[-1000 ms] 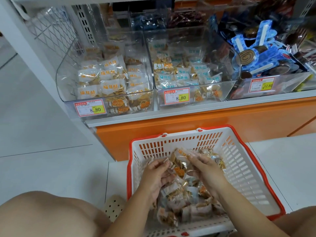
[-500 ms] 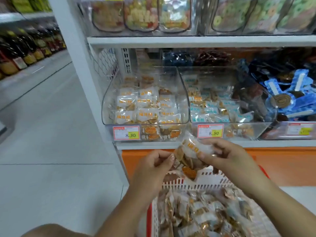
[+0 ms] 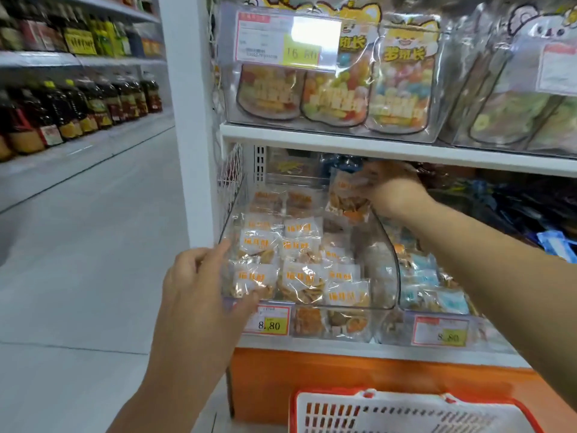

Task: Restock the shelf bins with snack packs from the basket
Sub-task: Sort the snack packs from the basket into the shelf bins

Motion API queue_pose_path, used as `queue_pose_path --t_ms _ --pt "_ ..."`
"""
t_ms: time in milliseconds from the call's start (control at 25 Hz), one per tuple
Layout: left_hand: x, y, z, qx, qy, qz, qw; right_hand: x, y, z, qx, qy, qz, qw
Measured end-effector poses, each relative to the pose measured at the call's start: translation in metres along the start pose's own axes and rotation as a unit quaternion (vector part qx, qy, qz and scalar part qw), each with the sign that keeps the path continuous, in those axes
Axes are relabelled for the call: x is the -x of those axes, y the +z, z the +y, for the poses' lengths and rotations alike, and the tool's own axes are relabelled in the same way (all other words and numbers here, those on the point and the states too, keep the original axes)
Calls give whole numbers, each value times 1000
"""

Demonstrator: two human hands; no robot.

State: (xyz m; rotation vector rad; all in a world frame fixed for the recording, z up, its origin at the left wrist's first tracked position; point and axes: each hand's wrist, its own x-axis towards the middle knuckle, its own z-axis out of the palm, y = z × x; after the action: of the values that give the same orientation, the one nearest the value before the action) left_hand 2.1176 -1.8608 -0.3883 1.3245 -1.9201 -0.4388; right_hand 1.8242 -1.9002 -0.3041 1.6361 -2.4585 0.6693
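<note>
right hand: grip closed round one snack pack, held over the back right of the clear bin, just under the upper shelf board. the pack isn't down yet, as far as i can tell.

left hand: grip wide, holding nothing. fingers are straight at the bin's front left corner, thumb by the price tag. can't tell if it's touching the wall or just beside it.

progress, my read: somewhere mid-task.
- the bin already carries rows of the same orange-label packs. front and middle look full, and the back right looks lower, so that's where the room is.
- one pack is in hand.
- the basket sits below the orange shelf base. only its rim and far wall show, so you can't count what's left.
- the neighbour bin with blue packs is on the right. can't say whether it needs stock too.

edges and room:
- the shelf board is close above your knuckles, so there's no lift room. set the pack down and come out low.
- the bin's curved right wall is under your right wrist. pull back along it, not across.
- wire mesh and a white post close off the bin's left side.
- the aisle floor is open on your left, with swing room for the left arm.
- the basket is straight below the bins, so the return reach should be short.
</note>
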Motion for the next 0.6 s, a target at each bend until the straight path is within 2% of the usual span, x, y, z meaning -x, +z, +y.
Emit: queue_pose_path --t_ms 160,320,600 --pt "-6 11 -19 43 -9 -21 999 -48 27 9 52 26 -30 998" --pt "-12 17 -27 96 -11 -25 995 -67 42 10 122 -44 -83 988" --pt "-14 19 -32 99 4 -20 995 -80 50 29 112 -94 -144 979"
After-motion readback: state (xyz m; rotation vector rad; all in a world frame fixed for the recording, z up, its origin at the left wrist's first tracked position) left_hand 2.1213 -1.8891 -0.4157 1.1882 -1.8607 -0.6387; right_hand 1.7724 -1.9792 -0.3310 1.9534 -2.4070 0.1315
